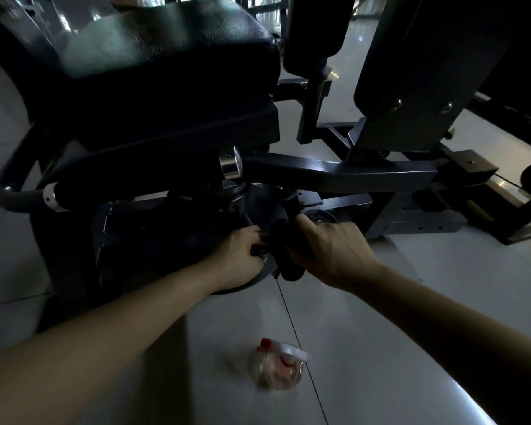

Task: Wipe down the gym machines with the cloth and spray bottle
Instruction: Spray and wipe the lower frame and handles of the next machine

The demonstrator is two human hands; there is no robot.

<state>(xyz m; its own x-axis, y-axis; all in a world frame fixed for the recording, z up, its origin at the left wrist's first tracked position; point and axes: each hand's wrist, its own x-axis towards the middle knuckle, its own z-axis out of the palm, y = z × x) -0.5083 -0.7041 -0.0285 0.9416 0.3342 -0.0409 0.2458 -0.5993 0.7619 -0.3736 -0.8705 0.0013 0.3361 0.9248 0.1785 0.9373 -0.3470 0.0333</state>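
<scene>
My right hand grasps the dark cloth, forefinger stretched out straight, holding it against the low frame of the gym machine under its padded seat. Just beside it, my left hand curls its fingers round a dark part of that frame. The spray bottle stands on the floor between my forearms.

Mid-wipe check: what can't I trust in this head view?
Head view only:
1. cloth: dark on the dark machine, outline lost in shadow.
2. left hand: what it grips is lost in shadow.
3. spray bottle: blurred, fill level unreadable.
4. right hand: covers part of the cloth.
</scene>
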